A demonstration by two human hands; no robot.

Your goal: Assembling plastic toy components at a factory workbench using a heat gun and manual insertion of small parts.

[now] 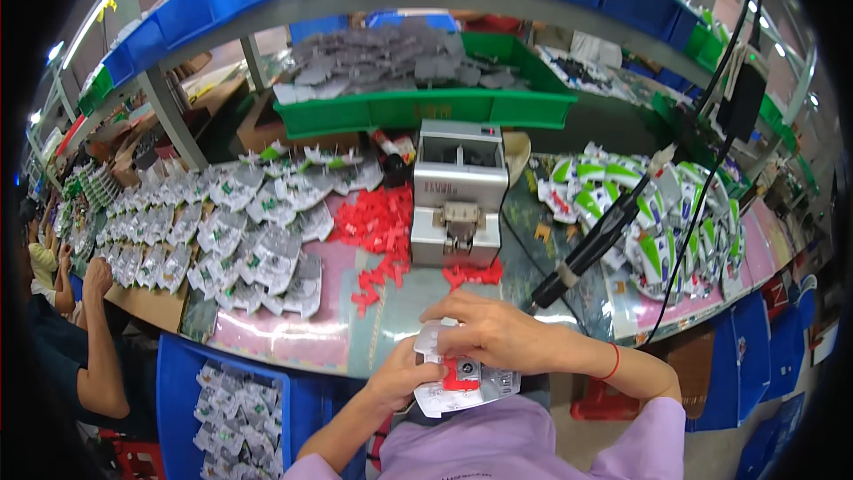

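Note:
Close to my body, at the bench's front edge, I hold a silver-white plastic shell (493,384) tilted in both hands. A red plastic piece (461,375) lies inside it, beside a small round dark part. My left hand (402,380) grips the shell's left side, its thumb at the red piece. My right hand (493,331) is closed over the upper edge, with bent fingers reaching down into the shell; its fingertips are partly hidden. Straight ahead stands a grey box-shaped screw feeder (458,196), with loose red pieces (378,224) heaped to its left.
An electric screwdriver (593,249) hangs at the right on a cable. Silver shells (253,227) cover the left bench; green-white shells (644,222) pile up right. Behind is a green tray (426,111) of grey parts. A blue bin (173,391) sits lower left. A co-worker's arm (98,347) shows left.

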